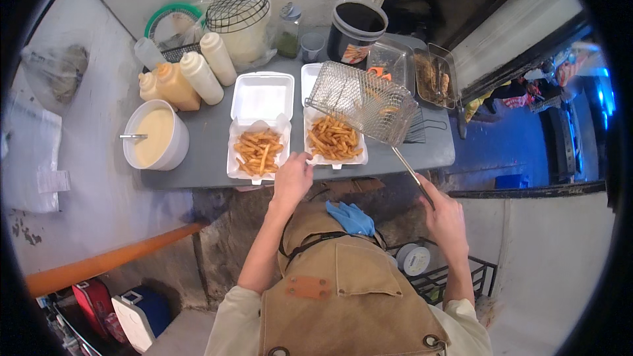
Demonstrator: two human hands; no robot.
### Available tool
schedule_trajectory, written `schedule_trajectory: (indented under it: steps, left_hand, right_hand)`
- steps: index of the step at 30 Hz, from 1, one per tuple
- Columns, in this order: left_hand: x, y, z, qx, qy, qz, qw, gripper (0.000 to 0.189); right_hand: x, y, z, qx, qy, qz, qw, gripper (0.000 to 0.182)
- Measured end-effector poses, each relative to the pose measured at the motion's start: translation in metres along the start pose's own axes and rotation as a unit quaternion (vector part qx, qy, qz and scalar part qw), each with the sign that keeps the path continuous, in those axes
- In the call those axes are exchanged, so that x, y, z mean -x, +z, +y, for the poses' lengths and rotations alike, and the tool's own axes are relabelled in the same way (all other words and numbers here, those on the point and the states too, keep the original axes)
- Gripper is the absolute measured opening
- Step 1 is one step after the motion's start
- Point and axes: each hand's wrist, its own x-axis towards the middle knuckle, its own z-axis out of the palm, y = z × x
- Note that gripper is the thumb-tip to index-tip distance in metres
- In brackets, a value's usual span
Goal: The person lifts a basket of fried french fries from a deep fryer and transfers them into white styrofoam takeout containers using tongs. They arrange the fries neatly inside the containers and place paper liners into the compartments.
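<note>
My right hand (441, 212) grips the handle of a wire fry basket (363, 101), which is tilted above the right foam container, with a few French fries inside. French fries (335, 139) fill the paper-lined base of that container (363, 155), whose raised lid is partly hidden behind the basket. My left hand (294, 175) is between the two containers, its fingertips by the right one's near left corner; whether they touch or pinch it I cannot tell. On the left stands a second open foam container (263, 97) with French fries (259, 152) on paper.
A grey table (207, 163) carries a tub of pale sauce (156, 134), squeeze bottles (202, 78), a black bucket (356, 29), a shaker jar (288, 30) and clear trays (435, 75). A wire rack (418, 128) lies at right. A blue cloth (351, 217) hangs at my apron.
</note>
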Motion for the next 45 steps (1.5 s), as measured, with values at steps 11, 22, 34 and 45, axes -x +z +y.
schedule_trajectory:
  steps: [11,22,34,45]
  left_hand:
    - [-0.004,0.028,-0.018,0.021,0.035,0.027,0.999,0.017]
    - [-0.039,0.015,-0.001,0.052,0.053,0.041,0.996,0.016]
    - [-0.004,0.019,-0.005,0.004,0.012,0.025,1.000,0.017]
    - [-0.044,0.039,0.078,0.035,-0.009,0.031,0.999,0.012]
  right_hand:
    - [0.006,-0.005,-0.018,0.018,0.033,0.009,0.999,0.049]
    - [0.006,-0.016,0.020,-0.306,0.167,0.007,0.937,0.040]
    - [-0.181,0.002,0.084,-0.804,0.188,-0.070,0.560,0.021]
    - [-0.223,0.029,0.091,-0.798,0.212,-0.082,0.558,0.021]
